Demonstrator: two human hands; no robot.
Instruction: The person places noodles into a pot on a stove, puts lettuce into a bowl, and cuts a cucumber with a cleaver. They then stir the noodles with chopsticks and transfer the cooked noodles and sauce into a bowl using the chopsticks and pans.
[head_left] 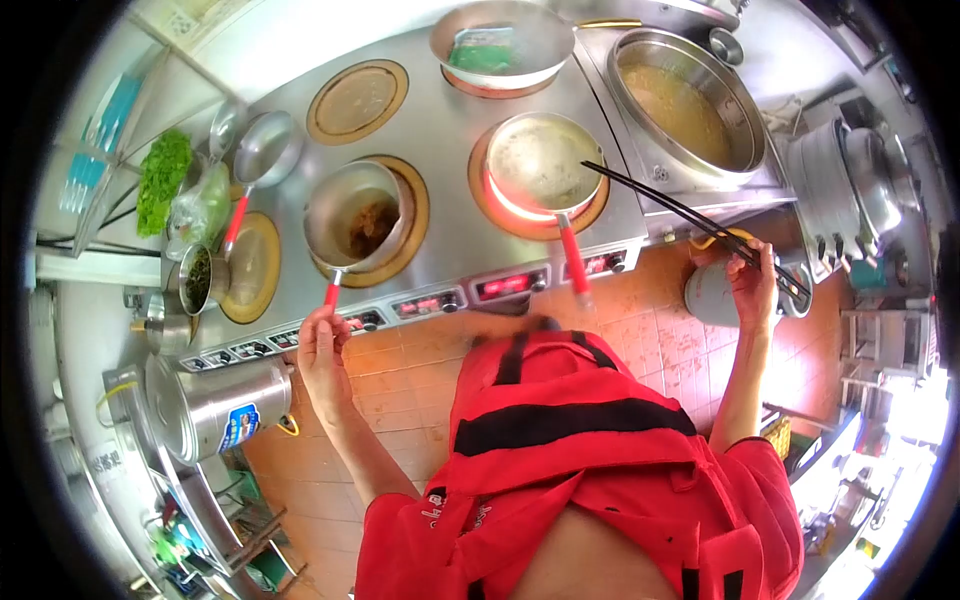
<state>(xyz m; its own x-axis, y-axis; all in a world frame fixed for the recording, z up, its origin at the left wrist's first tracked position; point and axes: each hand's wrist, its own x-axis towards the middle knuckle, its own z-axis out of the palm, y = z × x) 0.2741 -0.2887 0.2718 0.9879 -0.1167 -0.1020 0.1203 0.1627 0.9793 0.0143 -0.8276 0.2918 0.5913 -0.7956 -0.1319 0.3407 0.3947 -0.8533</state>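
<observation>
My left fingers (322, 335) pinch the red handle (332, 294) of the ten-o'clock pan (328, 215); my right fingers (741, 278) pinch black chopsticks (680, 211), tips over the one-o'clock pan (508, 142).

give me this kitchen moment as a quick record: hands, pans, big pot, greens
left hand: holding the red handle of a pan with brown food
right hand: holding black chopsticks, tips over the pale-filled pan
burner: glowing beneath the pale-filled pan
back pan: green item inside
big pot: brownish liquid, right of the back pan
leafy greens: far left
</observation>
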